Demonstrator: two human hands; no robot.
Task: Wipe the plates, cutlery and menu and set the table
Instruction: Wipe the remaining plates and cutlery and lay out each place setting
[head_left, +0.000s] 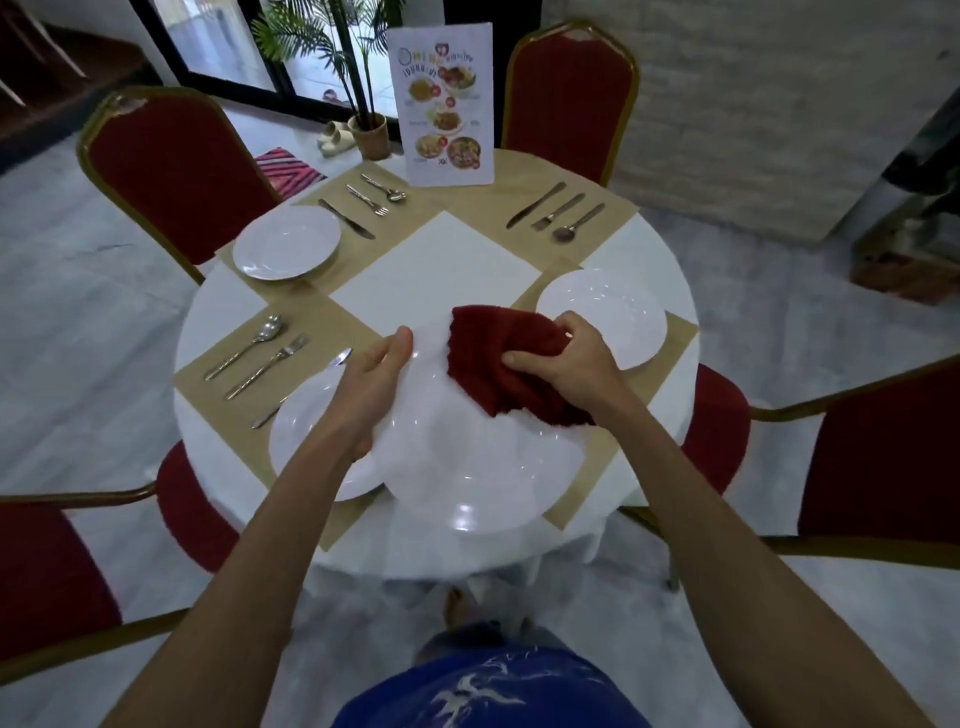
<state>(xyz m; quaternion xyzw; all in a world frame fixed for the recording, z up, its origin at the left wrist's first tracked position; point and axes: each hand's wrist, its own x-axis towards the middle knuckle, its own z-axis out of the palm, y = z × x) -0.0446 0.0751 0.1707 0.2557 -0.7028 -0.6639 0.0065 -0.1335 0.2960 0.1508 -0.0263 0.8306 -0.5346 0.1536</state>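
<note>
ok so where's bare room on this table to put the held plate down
Free: the white square centre cloth, between the standing menu card and the red towel. Crowded: the near-left tan mat, with a white plate and cutlery.

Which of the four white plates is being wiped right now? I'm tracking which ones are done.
The held plate, nearest the camera: the left hand grips its rim while the right hand presses a red cloth on it. The others rest on placemats.
</note>
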